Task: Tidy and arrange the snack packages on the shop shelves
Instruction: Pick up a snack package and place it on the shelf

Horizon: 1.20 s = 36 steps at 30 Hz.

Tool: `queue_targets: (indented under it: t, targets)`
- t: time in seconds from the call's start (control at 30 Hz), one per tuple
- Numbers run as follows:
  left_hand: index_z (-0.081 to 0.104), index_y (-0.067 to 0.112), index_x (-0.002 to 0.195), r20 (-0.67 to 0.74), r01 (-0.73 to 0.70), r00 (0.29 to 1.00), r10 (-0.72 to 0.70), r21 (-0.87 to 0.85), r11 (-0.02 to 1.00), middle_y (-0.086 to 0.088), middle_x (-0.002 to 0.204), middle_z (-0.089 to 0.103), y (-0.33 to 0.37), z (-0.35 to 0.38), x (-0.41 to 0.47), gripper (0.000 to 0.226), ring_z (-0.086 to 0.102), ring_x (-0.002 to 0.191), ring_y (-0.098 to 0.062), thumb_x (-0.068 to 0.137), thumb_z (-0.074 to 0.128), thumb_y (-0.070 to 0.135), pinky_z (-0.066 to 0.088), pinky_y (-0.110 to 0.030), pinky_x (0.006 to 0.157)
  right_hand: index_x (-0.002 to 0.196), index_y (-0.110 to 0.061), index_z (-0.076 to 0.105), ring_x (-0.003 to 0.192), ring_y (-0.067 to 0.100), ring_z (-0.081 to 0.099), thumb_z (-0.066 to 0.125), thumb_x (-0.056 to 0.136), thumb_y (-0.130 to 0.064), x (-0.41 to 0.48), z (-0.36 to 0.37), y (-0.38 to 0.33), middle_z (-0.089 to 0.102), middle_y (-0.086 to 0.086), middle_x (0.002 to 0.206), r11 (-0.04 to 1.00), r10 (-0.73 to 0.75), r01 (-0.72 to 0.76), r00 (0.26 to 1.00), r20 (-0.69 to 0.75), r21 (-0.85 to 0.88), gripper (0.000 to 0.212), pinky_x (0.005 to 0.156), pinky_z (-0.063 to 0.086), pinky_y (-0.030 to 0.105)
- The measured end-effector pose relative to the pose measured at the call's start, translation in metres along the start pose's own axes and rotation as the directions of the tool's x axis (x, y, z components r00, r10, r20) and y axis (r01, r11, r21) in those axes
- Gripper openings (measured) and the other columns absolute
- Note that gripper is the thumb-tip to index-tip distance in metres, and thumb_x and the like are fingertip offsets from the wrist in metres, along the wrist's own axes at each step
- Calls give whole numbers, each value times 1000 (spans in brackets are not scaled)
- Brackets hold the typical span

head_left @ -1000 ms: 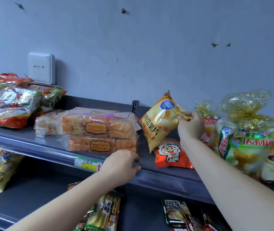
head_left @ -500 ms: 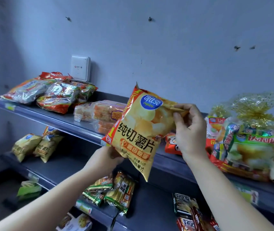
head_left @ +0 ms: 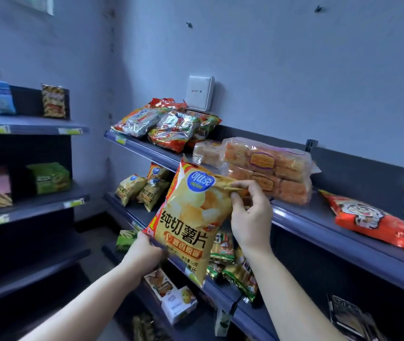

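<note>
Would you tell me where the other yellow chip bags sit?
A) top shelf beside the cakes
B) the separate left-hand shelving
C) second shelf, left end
C: the yellow chip bags stand at the left end of the second shelf, below the foil packs.

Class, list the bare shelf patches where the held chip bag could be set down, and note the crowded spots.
The top shelf is bare between the stacked cake packs and the red cartoon bag. The left unit's lowest shelf looks bare. Crowded: foil packs piled at the top shelf's left end; green-gold packs below the chip bag.
</note>
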<state>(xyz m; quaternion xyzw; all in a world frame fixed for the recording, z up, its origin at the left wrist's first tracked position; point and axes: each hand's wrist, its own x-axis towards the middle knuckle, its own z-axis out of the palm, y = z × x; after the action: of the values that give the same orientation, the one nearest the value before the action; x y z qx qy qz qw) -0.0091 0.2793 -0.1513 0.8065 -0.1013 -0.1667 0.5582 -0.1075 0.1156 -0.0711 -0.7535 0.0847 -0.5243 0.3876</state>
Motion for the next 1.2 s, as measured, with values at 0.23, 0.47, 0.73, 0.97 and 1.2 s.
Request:
queue_targets:
  t: [0.23,0.47,0.73,0.97,1.2]
  targets:
    - [44,27,122,-55,-24,998,27,44,999,-2,118,62,-28,-61,75,49,57,97,-14,80,62,8,50,-31,82,84,-30,62,81,13,63,57,90,-8,9,119,36,66,-13,83,991,134,-136,986,103,8,23,72,54,43]
    - [54,34,103,47,-28,998,30,-42,999,8,99,68,-54,-98,167,40,61,95,-7,78,62,4,50,-24,76,82,-28,64,74,9,60,57,90,-8,24,224,88,66,-11,79,961,276,-276,952,134,-14,22,65,52,33]
    - [49,41,98,89,6,996,7,-140,990,16,97,69,-68,-98,267,42,64,97,-3,80,63,5,47,-18,69,85,-24,69,82,13,65,58,90,-7,50,309,155,68,-6,84,883,463,-470,874,146,11,21,70,57,36]
    - [34,38,113,111,18,994,2,-176,984,22,95,58,-67,-78,369,53,56,87,6,85,70,12,46,-17,69,83,-23,68,86,15,66,55,91,-2,96,370,234,70,-1,89,823,554,-567,817,158,47,26,67,55,28]
    - [29,24,147,131,67,990,-52,-114,991,13,119,56,-72,-65,464,78,56,103,-7,83,73,20,42,-21,87,77,-23,70,89,18,68,54,89,4,126,436,321,71,0,91,690,706,-724,679,201,25,33,84,57,46]
